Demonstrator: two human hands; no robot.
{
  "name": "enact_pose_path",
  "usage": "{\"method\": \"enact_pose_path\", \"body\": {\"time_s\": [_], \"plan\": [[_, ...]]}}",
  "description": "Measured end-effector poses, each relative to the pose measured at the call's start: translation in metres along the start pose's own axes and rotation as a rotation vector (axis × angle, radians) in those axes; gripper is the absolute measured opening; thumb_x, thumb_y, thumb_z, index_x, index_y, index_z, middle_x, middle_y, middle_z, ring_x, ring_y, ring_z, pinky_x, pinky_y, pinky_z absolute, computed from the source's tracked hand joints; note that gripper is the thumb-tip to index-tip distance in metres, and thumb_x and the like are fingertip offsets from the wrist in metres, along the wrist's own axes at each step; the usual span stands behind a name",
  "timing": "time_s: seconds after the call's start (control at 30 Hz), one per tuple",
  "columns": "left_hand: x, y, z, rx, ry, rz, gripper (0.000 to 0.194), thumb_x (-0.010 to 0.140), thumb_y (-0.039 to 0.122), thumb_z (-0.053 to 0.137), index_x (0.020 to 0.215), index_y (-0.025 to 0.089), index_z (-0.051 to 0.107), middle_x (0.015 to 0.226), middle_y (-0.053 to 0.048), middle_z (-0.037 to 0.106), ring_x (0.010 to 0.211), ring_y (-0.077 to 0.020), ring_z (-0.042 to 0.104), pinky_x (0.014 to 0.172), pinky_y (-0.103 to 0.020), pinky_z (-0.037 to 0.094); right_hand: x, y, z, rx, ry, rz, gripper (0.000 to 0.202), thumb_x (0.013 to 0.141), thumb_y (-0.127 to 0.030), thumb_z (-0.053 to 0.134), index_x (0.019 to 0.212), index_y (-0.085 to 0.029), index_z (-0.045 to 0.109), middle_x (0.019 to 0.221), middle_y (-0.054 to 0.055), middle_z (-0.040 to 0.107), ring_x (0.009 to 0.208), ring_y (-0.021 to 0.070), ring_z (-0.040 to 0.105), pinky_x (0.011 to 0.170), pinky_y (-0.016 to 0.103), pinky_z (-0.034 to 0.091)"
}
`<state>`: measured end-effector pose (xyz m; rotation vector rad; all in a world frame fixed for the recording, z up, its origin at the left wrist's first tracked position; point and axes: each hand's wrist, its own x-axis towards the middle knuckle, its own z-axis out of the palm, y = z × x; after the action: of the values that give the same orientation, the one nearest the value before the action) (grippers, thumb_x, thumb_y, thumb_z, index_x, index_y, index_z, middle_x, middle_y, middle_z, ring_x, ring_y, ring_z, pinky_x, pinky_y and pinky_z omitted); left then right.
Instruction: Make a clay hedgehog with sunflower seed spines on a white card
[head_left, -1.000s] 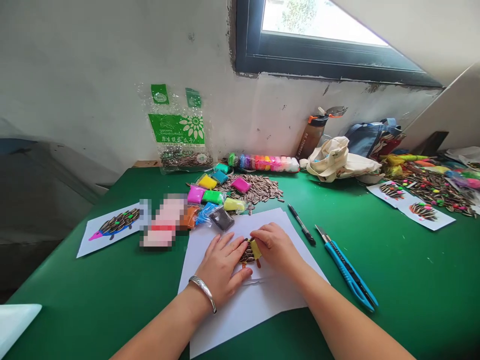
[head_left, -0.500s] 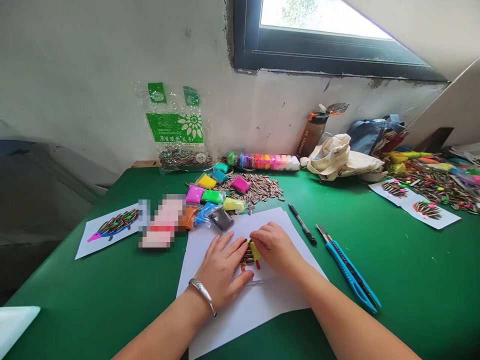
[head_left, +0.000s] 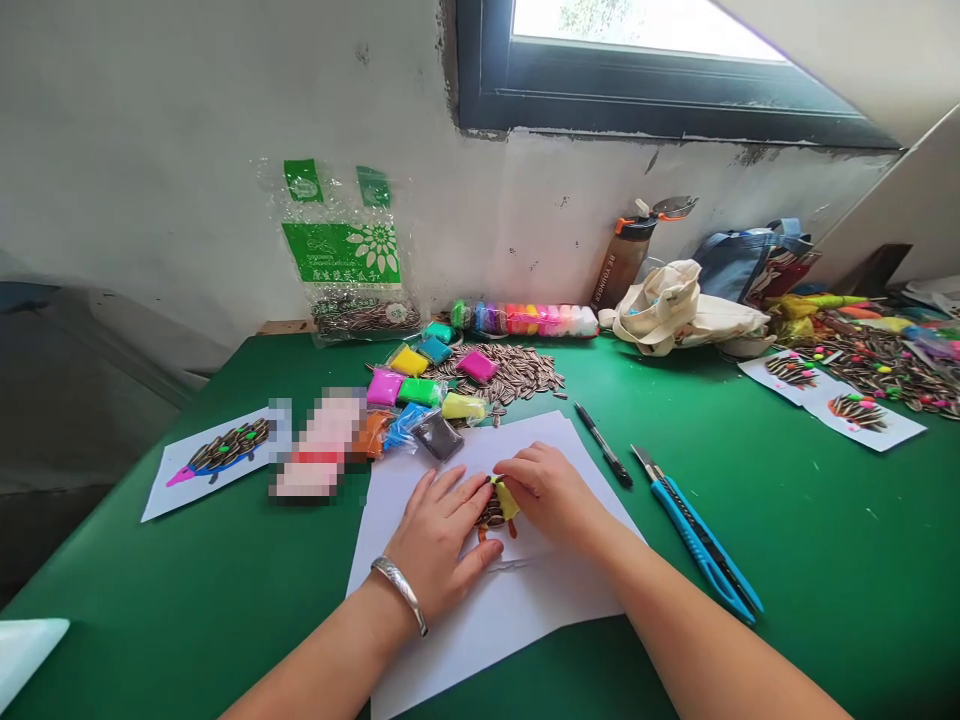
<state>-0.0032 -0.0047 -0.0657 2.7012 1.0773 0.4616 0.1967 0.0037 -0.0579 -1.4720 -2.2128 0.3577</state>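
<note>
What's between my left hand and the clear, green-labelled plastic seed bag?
In the head view, white paper past your left hand, then a plastic-wrapped blue packet, green packet and yellow packet, among others.

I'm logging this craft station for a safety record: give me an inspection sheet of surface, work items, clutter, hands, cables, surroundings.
Surface: green tabletop, white paper lying on it.
Work items: yellow figure bearing seeds, on the paper, partly covered.
Clutter: coloured packets by the paper's far left corner, seed pile beyond them; pen and utility knife to the right, blade apparently out.
Left hand: spread, fingertips at the seeded figure; bangle at the wrist.
Right hand: fingers drawn together at the figure's upper edge; whether they hold anything is unclear.
Cables: nothing seen.
Surroundings: wall with window; bottle and cream bag nearby.
</note>
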Motion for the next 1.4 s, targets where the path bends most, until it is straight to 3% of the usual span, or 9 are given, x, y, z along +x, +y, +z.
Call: {"method": "enact_pose_path", "body": {"time_s": [0.27, 0.73, 0.9, 1.07, 1.4], "plan": [[0.000, 0.000, -0.001, 0.013, -0.034, -0.007, 0.051, 0.086, 0.037, 0.052, 0.131, 0.016, 0.048, 0.136, -0.008, 0.050, 0.126, -0.0347, 0.040, 0.103, -0.062, 0.031, 0.001, 0.000, 0.002, -0.021, -0.003, -0.015, 0.021, 0.088, -0.016, 0.050, 0.077, -0.022, 0.068, 0.066, 0.001, 0.064, 0.070, 0.0146, 0.050, 0.071, 0.027, 0.033], [0.000, 0.000, -0.002, 0.005, -0.052, -0.022, 0.051, 0.086, 0.036, 0.052, 0.133, 0.017, 0.046, 0.136, -0.007, 0.050, 0.127, -0.0332, 0.039, 0.104, -0.061, 0.030, 0.000, 0.003, -0.004, 0.042, -0.038, -0.083, 0.020, 0.087, -0.012, 0.051, 0.088, -0.022, 0.069, 0.068, 0.001, 0.065, 0.070, 0.0144, 0.050, 0.070, 0.026, 0.034], [0.000, -0.001, -0.001, 0.011, -0.052, -0.022, 0.052, 0.086, 0.037, 0.052, 0.133, 0.018, 0.045, 0.136, -0.007, 0.050, 0.127, -0.0331, 0.039, 0.104, -0.061, 0.030, 0.002, 0.000, -0.001, 0.019, 0.017, -0.031, 0.018, 0.085, -0.012, 0.052, 0.080, -0.019, 0.067, 0.067, 0.002, 0.063, 0.071, 0.0154, 0.049, 0.069, 0.027, 0.035], [0.001, 0.000, -0.002, 0.019, -0.061, -0.020, 0.051, 0.086, 0.037, 0.052, 0.132, 0.016, 0.047, 0.136, -0.007, 0.049, 0.127, -0.0335, 0.039, 0.104, -0.061, 0.030, 0.004, 0.002, 0.006, 0.100, 0.090, 0.072, 0.016, 0.082, -0.010, 0.053, 0.084, -0.017, 0.067, 0.073, 0.003, 0.064, 0.072, 0.0156, 0.053, 0.067, 0.025, 0.038], [0.001, 0.002, -0.003, 0.005, -0.048, -0.022, 0.050, 0.085, 0.036, 0.053, 0.131, 0.016, 0.048, 0.135, -0.008, 0.051, 0.126, -0.0339, 0.041, 0.103, -0.062, 0.031, 0.006, 0.004, 0.001, 0.156, 0.029, 0.085, 0.020, 0.077, -0.007, 0.055, 0.082, -0.020, 0.069, 0.070, 0.002, 0.066, 0.070, 0.0152, 0.055, 0.065, 0.025, 0.039]]}}
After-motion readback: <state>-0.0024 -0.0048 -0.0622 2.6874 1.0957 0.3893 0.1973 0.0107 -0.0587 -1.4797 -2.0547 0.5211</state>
